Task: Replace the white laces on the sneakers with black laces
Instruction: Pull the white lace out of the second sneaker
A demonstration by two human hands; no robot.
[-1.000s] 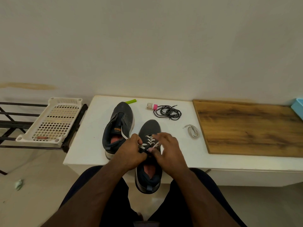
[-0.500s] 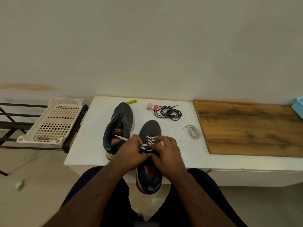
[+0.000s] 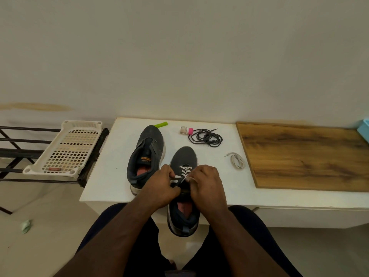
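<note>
1. Both hands at 6 o'clock, over the near shoe (image 3: 184, 162) — heel hanging off the table (image 3: 103, 172) edge, toe toward 12.
2. Left hand (image 3: 161, 188) curled, pinching the white lace (image 3: 184, 171) at the top eyelets; right hand (image 3: 205, 182) pinching the other end, just beside.
3. Lace crossings run up the shoe's long axis, toward 12 from the fingers — probably next to pull, row by row.
4. Black laces (image 3: 205, 137) coiled at 1 o'clock, well apart, nearer the right hand.
5. Second shoe (image 3: 146, 154) at 11, unlaced; a loose white lace (image 3: 236, 160) at 2.
</note>
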